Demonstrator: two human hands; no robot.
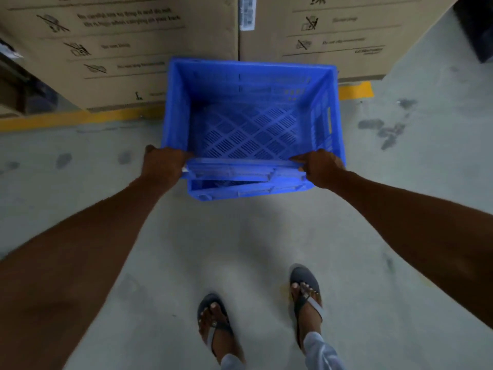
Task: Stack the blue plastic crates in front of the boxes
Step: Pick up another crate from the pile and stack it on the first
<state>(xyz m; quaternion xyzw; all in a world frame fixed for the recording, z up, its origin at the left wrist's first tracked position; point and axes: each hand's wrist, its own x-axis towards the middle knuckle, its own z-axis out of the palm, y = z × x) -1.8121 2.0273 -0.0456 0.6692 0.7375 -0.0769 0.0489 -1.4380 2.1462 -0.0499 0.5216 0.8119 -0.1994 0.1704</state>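
- You are standing on a grey concrete floor [240, 249], looking down at your two bare arms reaching toward twelve o'clock.
- Your left hand [162, 162] is gripping the near rim of the upper blue slatted plastic crate [250, 121] at its ten o'clock corner, with the fingers curled over the edge.
- Your right hand [321, 166] is gripping the same rim at the two o'clock corner, its fingers likewise wrapped around the edge.
- A second blue plastic crate [240, 192] is sitting beneath the first; only its near rim is showing, slightly skewed from the one above.
- Two tall brown cardboard boxes [120, 49] are standing at twelve o'clock, just behind the crates, on a yellow painted floor line [66, 120].
- Your feet in grey sandals [213, 321] are planted at six o'clock.
- The upper crate appears not to be fully seated yet, so be squaring its corners over the lower rim and lowering both hands evenly.
- Be keeping your fingertips clear of the gap between the rims as it settles.
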